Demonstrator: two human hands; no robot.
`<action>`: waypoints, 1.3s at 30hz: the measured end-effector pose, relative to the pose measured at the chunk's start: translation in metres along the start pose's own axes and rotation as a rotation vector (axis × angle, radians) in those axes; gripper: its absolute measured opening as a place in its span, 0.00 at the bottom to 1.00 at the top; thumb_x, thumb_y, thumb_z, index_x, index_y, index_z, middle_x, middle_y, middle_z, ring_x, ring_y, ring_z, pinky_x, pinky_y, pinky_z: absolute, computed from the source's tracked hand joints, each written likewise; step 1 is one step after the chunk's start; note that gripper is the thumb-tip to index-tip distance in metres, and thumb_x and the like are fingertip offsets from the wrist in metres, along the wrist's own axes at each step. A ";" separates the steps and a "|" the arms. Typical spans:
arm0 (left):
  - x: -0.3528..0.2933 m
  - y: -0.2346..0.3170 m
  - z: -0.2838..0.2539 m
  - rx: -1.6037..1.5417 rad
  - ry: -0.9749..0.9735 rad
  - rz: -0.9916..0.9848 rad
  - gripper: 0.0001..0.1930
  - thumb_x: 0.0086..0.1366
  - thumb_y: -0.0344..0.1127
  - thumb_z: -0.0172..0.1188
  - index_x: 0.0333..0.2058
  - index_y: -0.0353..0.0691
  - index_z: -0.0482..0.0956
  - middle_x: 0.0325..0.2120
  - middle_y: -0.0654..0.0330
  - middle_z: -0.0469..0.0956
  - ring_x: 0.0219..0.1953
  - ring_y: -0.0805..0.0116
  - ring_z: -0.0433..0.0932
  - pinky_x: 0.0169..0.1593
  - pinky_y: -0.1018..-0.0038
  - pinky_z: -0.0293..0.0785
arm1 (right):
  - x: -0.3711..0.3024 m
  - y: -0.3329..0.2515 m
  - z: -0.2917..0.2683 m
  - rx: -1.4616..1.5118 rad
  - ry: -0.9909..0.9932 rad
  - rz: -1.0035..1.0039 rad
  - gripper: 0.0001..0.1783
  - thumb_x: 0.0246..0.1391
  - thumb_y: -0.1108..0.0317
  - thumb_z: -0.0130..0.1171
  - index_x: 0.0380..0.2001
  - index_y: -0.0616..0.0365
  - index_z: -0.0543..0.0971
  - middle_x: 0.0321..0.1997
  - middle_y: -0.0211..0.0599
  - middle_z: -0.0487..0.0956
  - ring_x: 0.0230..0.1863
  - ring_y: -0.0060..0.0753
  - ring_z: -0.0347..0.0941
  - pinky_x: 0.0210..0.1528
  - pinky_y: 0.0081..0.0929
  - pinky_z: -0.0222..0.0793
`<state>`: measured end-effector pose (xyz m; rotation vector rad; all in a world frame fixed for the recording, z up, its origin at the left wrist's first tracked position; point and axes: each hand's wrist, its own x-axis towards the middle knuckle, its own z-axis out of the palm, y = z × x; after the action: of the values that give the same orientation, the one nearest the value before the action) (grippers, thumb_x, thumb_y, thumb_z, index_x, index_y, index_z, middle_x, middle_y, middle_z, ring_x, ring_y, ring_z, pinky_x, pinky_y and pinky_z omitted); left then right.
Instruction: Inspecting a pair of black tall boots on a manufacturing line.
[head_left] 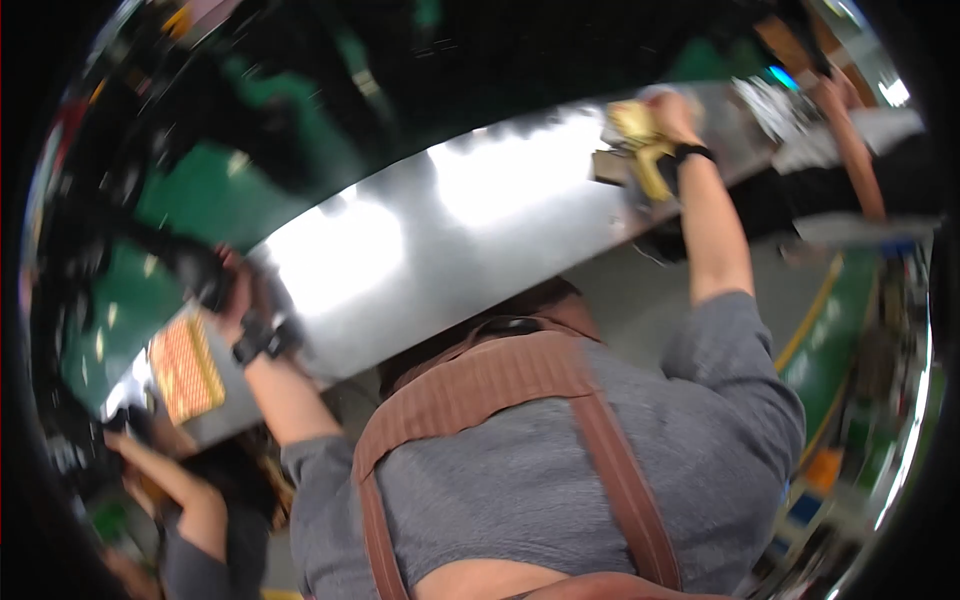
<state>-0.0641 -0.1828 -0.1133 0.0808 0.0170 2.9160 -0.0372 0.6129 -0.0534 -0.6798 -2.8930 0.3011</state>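
My left hand (pixel 236 298), with a black band at the wrist, is over the left part of the shiny metal table (pixel 450 270). It is against a black rounded object (pixel 205 278) whose kind I cannot make out; motion smears the fingers. Far to the right, my right hand (pixel 676 116) is closed on a soft yellow cloth-like piece (pixel 633 122) at the table's far edge. A yellow strip (pixel 653 174) hangs below that hand. Beside it lies a small brown flat piece (pixel 609 168).
An orange-and-white patterned pad with a yellow edge (pixel 187 368) lies at the table's left end. Another person's arm (pixel 180 478) is at the lower left. At the right, a further person's arm (pixel 853 150) reaches near crumpled silvery material (pixel 765 108). Dark blurred machinery stands beyond the table.
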 end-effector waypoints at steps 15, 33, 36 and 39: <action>-0.013 -0.060 0.028 0.220 -0.041 0.223 0.45 0.63 0.73 0.30 0.53 0.32 0.68 0.42 0.41 0.74 0.46 0.44 0.74 0.50 0.53 0.73 | 0.108 0.164 0.063 0.203 -0.064 -0.155 0.12 0.48 0.66 0.65 0.30 0.64 0.76 0.29 0.42 0.79 0.31 0.35 0.74 0.37 0.34 0.70; -0.004 -0.056 0.032 0.151 -0.130 0.156 0.45 0.63 0.73 0.28 0.56 0.33 0.65 0.45 0.36 0.72 0.48 0.40 0.73 0.54 0.49 0.70 | -0.150 -0.318 -0.056 0.936 -0.663 -0.667 0.06 0.59 0.71 0.57 0.36 0.64 0.77 0.36 0.32 0.79 0.35 0.19 0.74 0.38 0.14 0.70; -0.004 -0.063 0.034 0.135 -0.164 0.107 0.45 0.64 0.72 0.28 0.56 0.34 0.65 0.45 0.36 0.72 0.48 0.39 0.73 0.53 0.49 0.70 | -0.191 -0.396 -0.027 1.068 -0.820 -0.805 0.07 0.58 0.71 0.58 0.36 0.63 0.77 0.42 0.34 0.78 0.38 0.18 0.73 0.38 0.15 0.70; -0.002 -0.065 0.036 0.165 -0.184 0.088 0.44 0.65 0.71 0.28 0.56 0.34 0.66 0.45 0.37 0.73 0.47 0.40 0.74 0.53 0.48 0.71 | -0.216 -0.457 -0.011 1.169 -0.876 -0.876 0.08 0.57 0.68 0.59 0.34 0.63 0.77 0.48 0.35 0.75 0.40 0.19 0.72 0.38 0.18 0.73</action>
<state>-0.0462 -0.1194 -0.0786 0.3856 0.2296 2.9766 -0.0369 0.1159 0.0392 1.0676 -2.4753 2.1952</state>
